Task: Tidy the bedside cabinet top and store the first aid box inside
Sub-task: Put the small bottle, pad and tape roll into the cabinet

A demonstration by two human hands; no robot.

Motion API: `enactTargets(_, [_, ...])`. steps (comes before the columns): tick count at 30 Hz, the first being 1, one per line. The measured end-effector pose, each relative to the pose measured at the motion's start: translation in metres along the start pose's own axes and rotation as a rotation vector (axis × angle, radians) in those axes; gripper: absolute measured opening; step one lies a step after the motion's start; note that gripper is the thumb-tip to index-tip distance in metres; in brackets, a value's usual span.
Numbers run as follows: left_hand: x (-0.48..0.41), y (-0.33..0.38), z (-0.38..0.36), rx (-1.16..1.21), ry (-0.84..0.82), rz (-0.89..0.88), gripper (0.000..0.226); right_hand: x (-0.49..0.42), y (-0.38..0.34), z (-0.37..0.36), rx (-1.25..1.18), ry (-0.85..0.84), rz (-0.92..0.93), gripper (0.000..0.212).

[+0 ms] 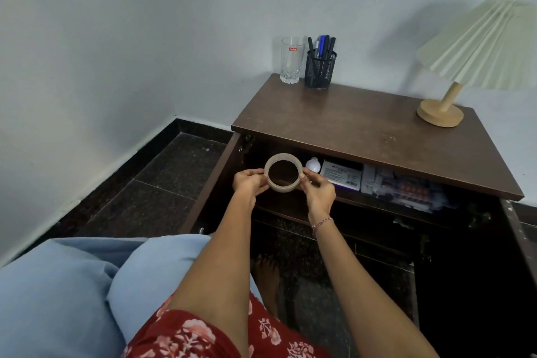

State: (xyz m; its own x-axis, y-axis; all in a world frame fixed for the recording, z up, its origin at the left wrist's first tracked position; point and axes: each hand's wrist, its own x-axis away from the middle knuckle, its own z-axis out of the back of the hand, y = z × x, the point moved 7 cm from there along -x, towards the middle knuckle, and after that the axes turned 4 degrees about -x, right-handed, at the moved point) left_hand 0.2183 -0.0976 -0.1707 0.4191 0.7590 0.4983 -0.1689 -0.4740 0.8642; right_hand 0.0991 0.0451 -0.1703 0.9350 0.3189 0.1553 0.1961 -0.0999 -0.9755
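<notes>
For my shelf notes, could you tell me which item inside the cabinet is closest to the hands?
The white bulb, beside the right hand; the printed box and clear box lie farther right.

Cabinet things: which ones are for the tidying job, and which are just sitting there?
Job: clear round tape roll, pinched by left hand and right hand; open dark wooden cabinet.
Just sitting: clear drinking glass, black mesh pen pot, cream pleated lamp, white bulb inside.
</notes>
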Motion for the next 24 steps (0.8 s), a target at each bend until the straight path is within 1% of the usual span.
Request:
enactTargets(5, [-0.016, -0.004, -0.003, -0.037, 0.079, 0.046, 0.022, -0.012, 0.008, -0.006, 0.295, -0.01, 0.038, 0.027])
enactTargets(14, [-0.053, -0.019, -0.011, -0.054, 0.141, 0.045, 0.022, -0.033, 0.028, -0.02, 0.344, 0.014, 0.033, 0.03])
enactTargets(17, [-0.068, -0.023, -0.017, -0.06, 0.135, 0.036, 0.026, -0.042, 0.035, -0.023, 0.41, 0.018, 0.054, 0.033])
enactTargets(20, [-0.074, -0.029, -0.021, -0.038, 0.118, 0.043, 0.03, -0.042, 0.039, -0.024, 0.506, -0.024, 0.076, 0.037])
enactTargets(24, [-0.088, -0.035, -0.019, -0.029, 0.142, 0.064, 0.031, -0.044, 0.043, -0.038, 0.635, -0.094, 0.146, 0.034])
